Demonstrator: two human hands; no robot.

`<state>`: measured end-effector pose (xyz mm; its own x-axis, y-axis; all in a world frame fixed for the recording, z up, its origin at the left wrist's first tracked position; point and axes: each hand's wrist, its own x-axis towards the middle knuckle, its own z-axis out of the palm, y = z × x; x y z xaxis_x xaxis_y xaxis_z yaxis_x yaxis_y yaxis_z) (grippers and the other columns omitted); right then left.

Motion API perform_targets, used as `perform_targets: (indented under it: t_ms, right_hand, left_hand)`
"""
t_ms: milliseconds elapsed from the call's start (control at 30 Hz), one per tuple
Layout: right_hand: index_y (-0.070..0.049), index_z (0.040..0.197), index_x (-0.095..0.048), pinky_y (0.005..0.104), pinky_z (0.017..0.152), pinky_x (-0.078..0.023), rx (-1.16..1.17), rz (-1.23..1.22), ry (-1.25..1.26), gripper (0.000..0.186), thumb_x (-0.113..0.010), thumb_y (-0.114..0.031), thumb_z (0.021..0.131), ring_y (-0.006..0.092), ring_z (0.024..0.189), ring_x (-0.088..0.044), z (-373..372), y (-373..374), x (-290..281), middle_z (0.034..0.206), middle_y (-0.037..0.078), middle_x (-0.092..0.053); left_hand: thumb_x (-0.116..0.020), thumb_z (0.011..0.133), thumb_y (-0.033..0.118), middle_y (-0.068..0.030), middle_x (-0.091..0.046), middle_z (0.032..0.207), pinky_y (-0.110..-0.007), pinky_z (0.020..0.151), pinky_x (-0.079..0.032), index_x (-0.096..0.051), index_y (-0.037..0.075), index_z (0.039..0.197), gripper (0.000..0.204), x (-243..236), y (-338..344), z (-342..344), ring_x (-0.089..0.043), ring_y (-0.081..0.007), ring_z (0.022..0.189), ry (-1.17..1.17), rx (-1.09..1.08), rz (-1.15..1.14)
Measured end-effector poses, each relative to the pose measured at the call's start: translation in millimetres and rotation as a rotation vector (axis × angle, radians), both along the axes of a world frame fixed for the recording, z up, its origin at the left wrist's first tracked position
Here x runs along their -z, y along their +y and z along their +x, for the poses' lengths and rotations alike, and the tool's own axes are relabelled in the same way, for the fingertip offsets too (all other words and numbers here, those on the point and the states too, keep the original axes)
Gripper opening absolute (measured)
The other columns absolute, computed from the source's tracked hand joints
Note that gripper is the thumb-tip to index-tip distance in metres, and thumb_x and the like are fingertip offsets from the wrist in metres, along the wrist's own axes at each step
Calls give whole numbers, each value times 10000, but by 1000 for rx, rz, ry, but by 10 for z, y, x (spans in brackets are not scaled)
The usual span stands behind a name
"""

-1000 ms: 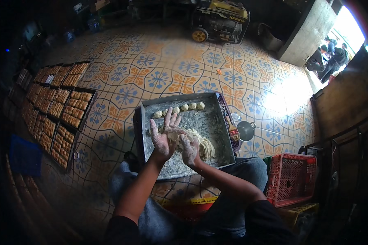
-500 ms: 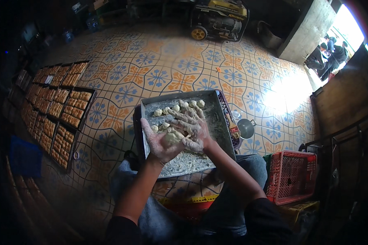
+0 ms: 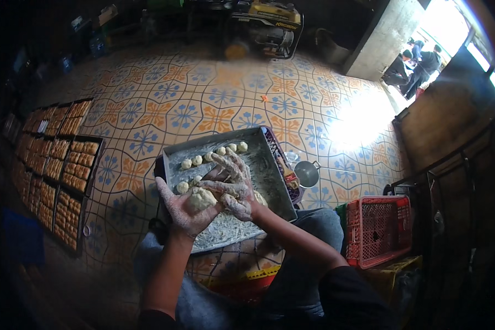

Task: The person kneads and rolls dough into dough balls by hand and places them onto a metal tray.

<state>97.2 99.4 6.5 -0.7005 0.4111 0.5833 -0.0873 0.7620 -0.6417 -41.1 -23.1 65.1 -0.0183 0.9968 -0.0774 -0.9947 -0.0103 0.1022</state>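
Observation:
A floury metal tray (image 3: 283,190) rests tilted between my knees, with a row of small dough balls (image 3: 208,157) near its far edge. A few more balls (image 3: 182,187) lie by my left fingers. My left hand (image 3: 185,213), coated in flour, cups a larger lump of dough (image 3: 202,199) in its palm, thumb held out to the left. Beside it my right hand (image 3: 237,190), also floury, has its fingers stretched out and spread over the left hand's fingers. More dough (image 3: 260,198) shows partly behind my right wrist.
Trays of browned buns (image 3: 74,173) cover the floor at left. Right of my tray stand a metal pot (image 3: 308,174) and a red plastic crate (image 3: 377,231). A yellow-and-black generator (image 3: 267,34) sits at the back. People (image 3: 415,69) are outside the doorway.
The whole scene has shifted left in view as my head turned. My right fingers have lifted and spread apart above the dough. The lump stays in my left palm.

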Motion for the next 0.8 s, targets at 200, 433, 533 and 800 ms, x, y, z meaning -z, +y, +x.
perform_targets:
  t_ms: [200,433,533,800]
  right_hand:
    - [-254,1290,-720,602,1189,-114,138,232,-75,507,-477,-547,955,421,1491,-276,116,-95,-215,1599,148,-401]
    - [-135,1417,-588,650,1156,-199,227,142,-188,658,-684,-484,867,420,1437,-371,15,-505,193,1534,143,-479]
    - [-149,1359,-625,677,1171,-180,193,54,-275,585,-717,-407,841,393,1457,-349,-26,-667,663,1563,129,-444]
    - [-74,1101,-699,527,841,-505,253,-56,-136,269,-661,-159,849,424,991,-622,-94,-1121,1078,1077,192,-684]
  left_hand:
    - [-366,697,1018,-247,-161,1669,-602,1201,-249,-98,-24,1612,1412,144,83,21,-233,-438,1517,-152,-12,74]
    - [-308,708,1021,-211,-140,1687,-539,1247,-142,-65,9,1625,1388,320,88,-64,-110,-367,1568,48,-278,31]
    - [-296,744,1000,-220,-193,1675,-519,1253,-145,-97,8,1624,1341,313,102,-86,-162,-364,1561,68,-344,3]
    - [-350,790,953,-224,-268,1646,-565,1228,-235,-136,62,1628,1242,706,158,-271,-262,-381,1527,95,-632,-197]
